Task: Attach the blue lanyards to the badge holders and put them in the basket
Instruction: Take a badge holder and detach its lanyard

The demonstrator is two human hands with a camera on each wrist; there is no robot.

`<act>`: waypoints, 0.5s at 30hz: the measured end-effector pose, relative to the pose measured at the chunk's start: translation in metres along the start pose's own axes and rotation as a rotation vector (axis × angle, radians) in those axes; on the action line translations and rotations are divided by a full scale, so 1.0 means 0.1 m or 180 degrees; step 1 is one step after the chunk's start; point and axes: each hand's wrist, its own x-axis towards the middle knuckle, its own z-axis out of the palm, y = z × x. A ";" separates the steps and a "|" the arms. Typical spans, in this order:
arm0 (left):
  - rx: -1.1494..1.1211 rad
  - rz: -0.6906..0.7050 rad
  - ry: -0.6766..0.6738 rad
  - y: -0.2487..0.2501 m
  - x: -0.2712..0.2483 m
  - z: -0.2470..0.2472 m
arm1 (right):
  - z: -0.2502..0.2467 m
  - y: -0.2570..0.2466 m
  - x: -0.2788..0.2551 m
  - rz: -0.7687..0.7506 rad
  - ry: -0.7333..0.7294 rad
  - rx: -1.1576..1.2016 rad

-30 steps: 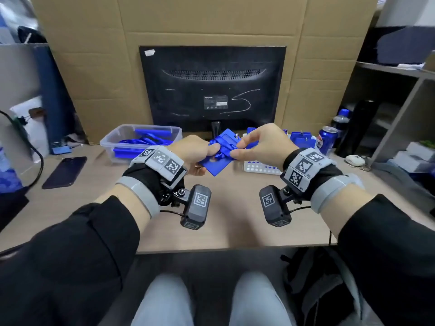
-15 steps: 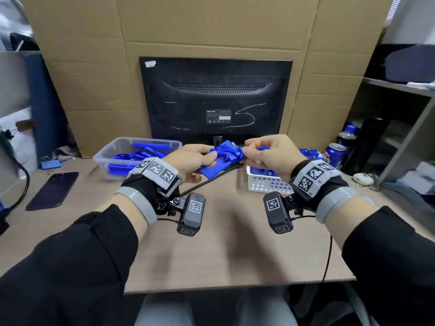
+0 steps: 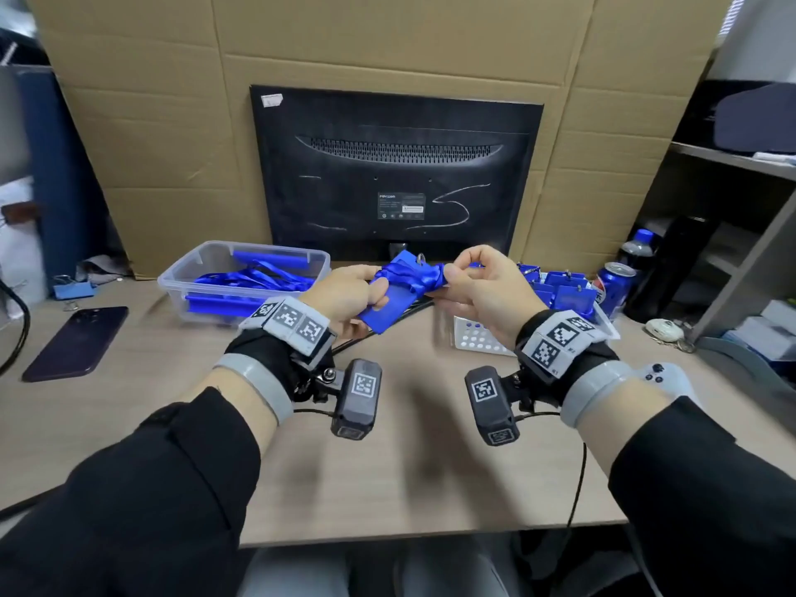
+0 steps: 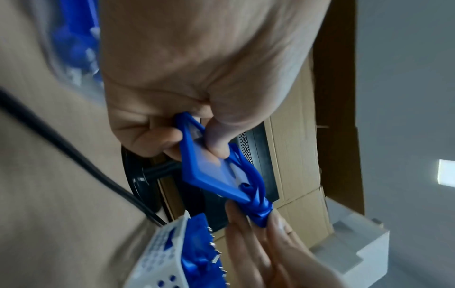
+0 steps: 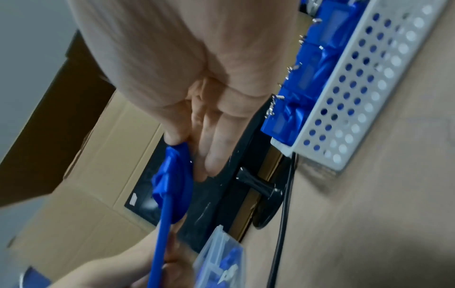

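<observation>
Above the desk my left hand (image 3: 357,295) grips a blue badge holder (image 3: 390,310) by its lower end, thumb on its face (image 4: 209,171). A blue lanyard (image 3: 420,280) is wound in a bundle round the holder's top. My right hand (image 3: 469,282) pinches the end of that bundle (image 5: 176,161) between thumb and forefinger, the other fingers held out straight. Behind my right wrist the white perforated basket (image 3: 478,340) holds several blue holders with lanyards (image 3: 564,293).
A clear tub (image 3: 241,280) of loose blue lanyards and holders sits at back left. A dark phone (image 3: 77,342) lies at far left. The back of a monitor (image 3: 396,174) stands behind my hands. A can (image 3: 611,284) and a bottle (image 3: 639,247) stand at right.
Both hands have lifted slightly with the holder. The right hand has drawn the lanyard bundle out to the right of the holder's top.
</observation>
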 end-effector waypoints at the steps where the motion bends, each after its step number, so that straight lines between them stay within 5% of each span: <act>1: 0.0151 0.0040 0.0079 -0.03 0.03 -0.02 | 0.00 -0.02 0.02 0.0084 0.0005 -0.0206; 9: 0.0762 0.0073 0.0186 -0.10 0.12 -0.14 | 0.09 -0.02 0.14 0.0151 -0.0103 -0.1846; 15: 0.0076 -0.0192 0.0071 -0.18 0.11 -0.12 | 0.07 0.04 0.24 0.0267 0.0153 -0.1745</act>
